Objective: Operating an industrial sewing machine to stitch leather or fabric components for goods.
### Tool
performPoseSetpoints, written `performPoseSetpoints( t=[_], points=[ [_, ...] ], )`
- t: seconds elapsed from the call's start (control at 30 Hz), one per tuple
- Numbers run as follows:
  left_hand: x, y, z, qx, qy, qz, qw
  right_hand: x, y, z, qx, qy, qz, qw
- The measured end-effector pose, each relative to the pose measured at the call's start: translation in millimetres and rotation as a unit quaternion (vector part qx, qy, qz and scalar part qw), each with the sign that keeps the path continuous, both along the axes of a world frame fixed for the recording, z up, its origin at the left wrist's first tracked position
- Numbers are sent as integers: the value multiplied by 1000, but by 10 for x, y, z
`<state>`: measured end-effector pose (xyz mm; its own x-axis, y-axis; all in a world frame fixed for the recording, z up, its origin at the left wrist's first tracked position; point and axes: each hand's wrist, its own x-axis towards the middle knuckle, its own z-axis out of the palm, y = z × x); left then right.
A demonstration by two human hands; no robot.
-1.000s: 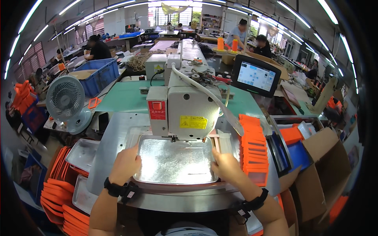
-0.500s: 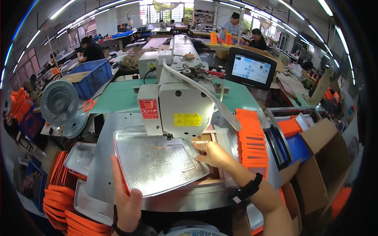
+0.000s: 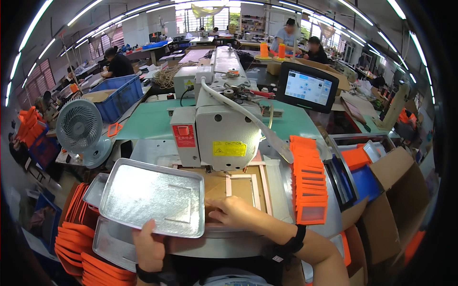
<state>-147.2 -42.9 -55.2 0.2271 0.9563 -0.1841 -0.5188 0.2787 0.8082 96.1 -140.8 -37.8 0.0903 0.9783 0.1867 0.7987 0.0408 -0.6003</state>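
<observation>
My left hand [image 3: 150,249] grips the near edge of a silver foil-faced panel [image 3: 148,195], thumb on top and the other fingers hidden beneath. Shaped like a shallow tray with rounded corners and a raised rim, it bears a faint rectangular outline at its right side. My right hand [image 3: 233,212] is beside the panel's right edge, its fingers bent but apart; whether the tips touch the rim is unclear. Under the sewing machine's head [image 3: 224,133] lies a brown fixture board [image 3: 215,183] with a pale rectangular frame [image 3: 255,195] on it.
A row of orange frames [image 3: 309,181] lies at the right, near an open cardboard box [image 3: 400,190]. More silver panels [image 3: 112,240] and stacked orange pieces [image 3: 71,238] are at the left. A fan [image 3: 81,126] and a touchscreen [image 3: 306,86] flank the machine. Other people work farther back.
The silver panel has come out from under the machine head toward the left, uncovering the fixture board. My right hand has moved left and nearer; my left hand has shifted to the near edge.
</observation>
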Motion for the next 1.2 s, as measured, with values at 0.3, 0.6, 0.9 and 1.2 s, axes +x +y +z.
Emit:
performPoseSetpoints(
  t=[0.3, 0.6, 0.9, 1.2],
  points=[
    [-816, 51, 64, 50, -205, 94, 973, -8, -110, 160, 154, 44, 23, 987],
    [262, 307, 283, 173, -221, -25, 959, 681, -181, 256, 283, 182, -224, 915],
    [-1, 553, 58, 101, -270, -57, 956, 668, -10, -235, 234, 111, -115, 959],
    [57, 217, 578, 109, -387, -234, 885, 146, -340, 301, -21, 256, 80, 963]
  ],
)
